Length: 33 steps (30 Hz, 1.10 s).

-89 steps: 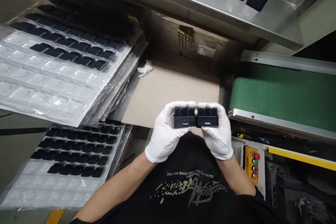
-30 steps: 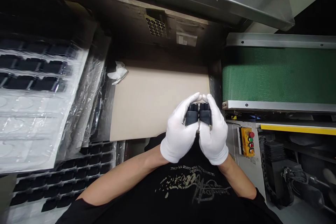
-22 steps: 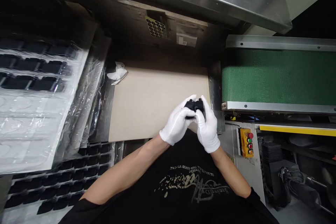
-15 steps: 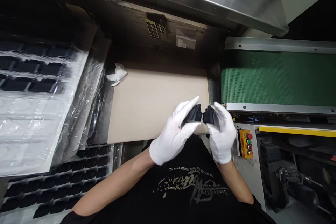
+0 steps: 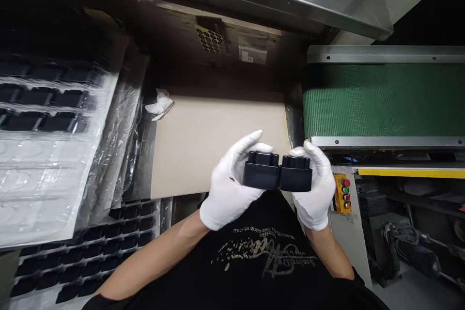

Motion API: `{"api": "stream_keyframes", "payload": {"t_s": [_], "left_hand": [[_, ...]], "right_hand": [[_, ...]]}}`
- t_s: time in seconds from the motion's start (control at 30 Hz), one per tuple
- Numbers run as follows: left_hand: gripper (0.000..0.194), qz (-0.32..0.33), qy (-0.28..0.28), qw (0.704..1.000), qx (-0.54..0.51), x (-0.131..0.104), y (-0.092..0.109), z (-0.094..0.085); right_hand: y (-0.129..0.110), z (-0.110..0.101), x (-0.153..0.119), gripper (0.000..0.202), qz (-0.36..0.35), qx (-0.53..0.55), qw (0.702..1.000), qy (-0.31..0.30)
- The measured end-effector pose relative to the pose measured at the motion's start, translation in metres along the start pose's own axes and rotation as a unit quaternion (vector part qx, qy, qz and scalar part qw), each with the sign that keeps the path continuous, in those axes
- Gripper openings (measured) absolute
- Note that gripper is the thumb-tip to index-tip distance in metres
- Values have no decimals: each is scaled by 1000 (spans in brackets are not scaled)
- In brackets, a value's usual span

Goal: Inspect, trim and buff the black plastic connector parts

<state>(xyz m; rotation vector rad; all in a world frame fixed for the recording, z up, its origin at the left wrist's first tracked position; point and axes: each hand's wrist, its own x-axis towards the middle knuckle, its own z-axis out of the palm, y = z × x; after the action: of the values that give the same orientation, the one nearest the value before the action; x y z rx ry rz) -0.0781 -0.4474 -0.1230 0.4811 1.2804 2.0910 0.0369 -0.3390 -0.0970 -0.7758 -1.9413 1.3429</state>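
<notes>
Two black plastic parts are held side by side, their inner edges close together, over the near edge of the beige board (image 5: pixel 203 145). My left hand (image 5: pixel 232 184), in a white glove, grips the left black part (image 5: pixel 260 174) with its fingers behind and thumb below. The right black part (image 5: pixel 296 178) is in my gloved right hand (image 5: pixel 317 186), whose fingers wrap its outer side. Both parts show a broad flat face toward me, with narrower ridged tops.
At left, a clear tray (image 5: pixel 39 155) of black parts rests by stacked plastic trays, with another filled tray (image 5: pixel 98 252) below. A crumpled white cloth (image 5: pixel 160 105) lies at the board's corner. Right: a green conveyor (image 5: pixel 385 99) and button box (image 5: pixel 342 193).
Both hands have turned the black parts, so their broad faces now show where their ends and sides showed before. My hands have tilted outward, and the view has shifted slightly.
</notes>
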Motion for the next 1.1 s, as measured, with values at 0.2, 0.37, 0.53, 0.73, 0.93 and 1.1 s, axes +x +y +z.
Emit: {"api": "stream_keyframes", "payload": {"t_s": [0.2,0.37,0.53,0.73,0.93,1.1], "left_hand": [[76,7,-5,1000,-4,-1,-1,1],[74,14,-20,1000,-13,-3,-6,0],[74,-6,-27,1000,-14,-3,-7,-1],[69,-17,-19,999,27,2,4,1],[66,51,1,986,157,0,2,4],[66,137,-4,944,299,0,-1,2]], "right_hand": [[-3,-3,-2,51,-29,-40,999,17],[-4,-4,-7,52,-25,-40,998,30],[-4,-5,-8,54,-31,-38,998,29],[-12,-13,-4,62,-61,-152,986,-17],[-27,-7,2,65,-140,-308,937,-88],[-29,0,7,64,-177,-367,906,-112]]}}
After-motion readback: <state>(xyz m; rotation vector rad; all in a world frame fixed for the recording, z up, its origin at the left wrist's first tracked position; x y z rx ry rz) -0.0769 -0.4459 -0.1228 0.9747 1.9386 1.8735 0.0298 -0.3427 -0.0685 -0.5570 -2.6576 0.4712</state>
